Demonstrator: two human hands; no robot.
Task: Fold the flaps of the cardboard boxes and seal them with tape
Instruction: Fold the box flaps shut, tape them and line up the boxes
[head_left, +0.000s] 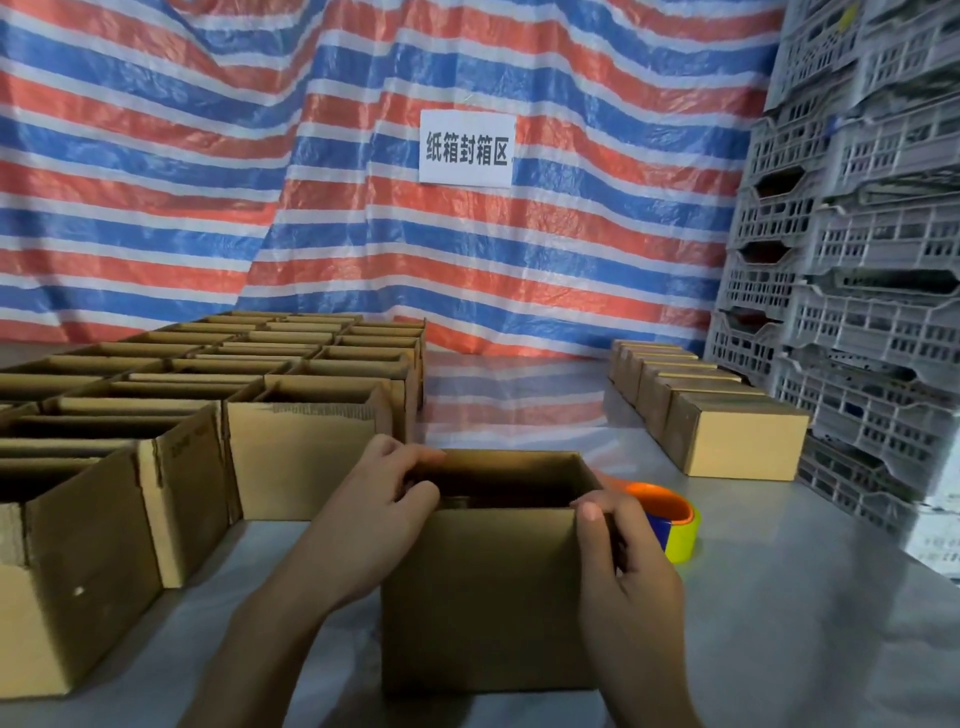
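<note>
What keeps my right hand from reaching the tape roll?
Probably nothing, so yes: the tape roll lies just beyond the right hand, nothing between them; it only has to release the open box it grips.

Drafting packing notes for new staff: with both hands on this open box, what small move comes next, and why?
Probably fold the first flap in at the left rim. The box is open on top, the left hand curls over its left rim, the right hand grips its right corner, and the tape roll sits unused behind it.
</note>
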